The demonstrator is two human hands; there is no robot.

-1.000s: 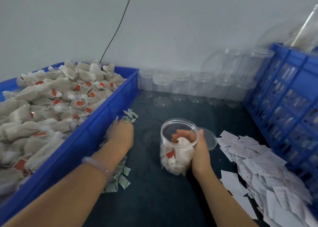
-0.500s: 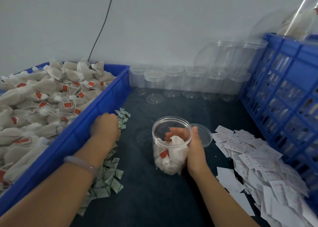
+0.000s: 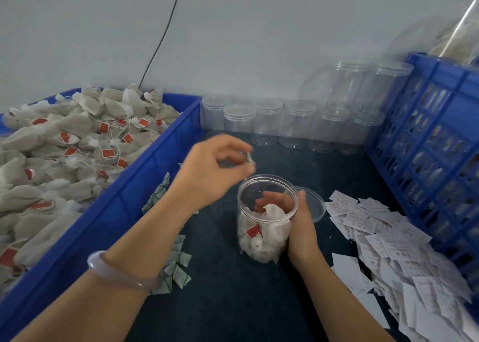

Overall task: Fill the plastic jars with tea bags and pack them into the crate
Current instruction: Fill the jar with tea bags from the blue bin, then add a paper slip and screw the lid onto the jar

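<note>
The jar (image 3: 264, 227), judged light and crushable, is gripped round its wall by the right hand (image 3: 302, 227); a small packet (image 3: 249, 158) is pinched by the left hand (image 3: 215, 172).

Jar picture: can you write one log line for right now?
left hand: pinches small packet over jar | right hand: grips jar | jar: open, partly full of tea bags | lid: lying behind jar

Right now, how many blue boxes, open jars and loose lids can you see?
Blue boxes: 2, bin and crate
Open jar: 1
Loose lid: 1
Total: 4
</note>
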